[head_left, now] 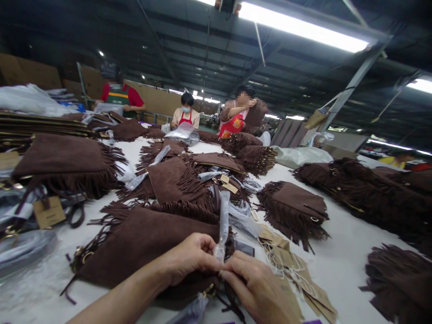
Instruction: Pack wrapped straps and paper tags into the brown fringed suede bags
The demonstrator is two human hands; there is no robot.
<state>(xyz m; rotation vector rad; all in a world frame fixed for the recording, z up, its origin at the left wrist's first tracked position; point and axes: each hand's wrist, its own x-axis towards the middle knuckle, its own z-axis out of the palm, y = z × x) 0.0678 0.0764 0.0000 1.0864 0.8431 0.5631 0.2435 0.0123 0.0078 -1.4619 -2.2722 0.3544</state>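
Note:
My left hand (189, 258) and my right hand (251, 283) meet at the near edge of a brown suede fringed bag (141, 243) lying flat on the white table (337, 265). Both pinch the lower end of a clear plastic strip (223, 220) that stands up from between my fingertips. A gold ring and dark straps of the bag show just below my hands. Several brown paper hang tags (297, 274) with white strings lie right beside my right hand.
More brown fringed bags (293, 209) cover the table, with stacks at left (64, 162) and right (371, 189). Clear plastic bags lie at the far left (23, 252). Three people in aprons (236, 117) work at the far end.

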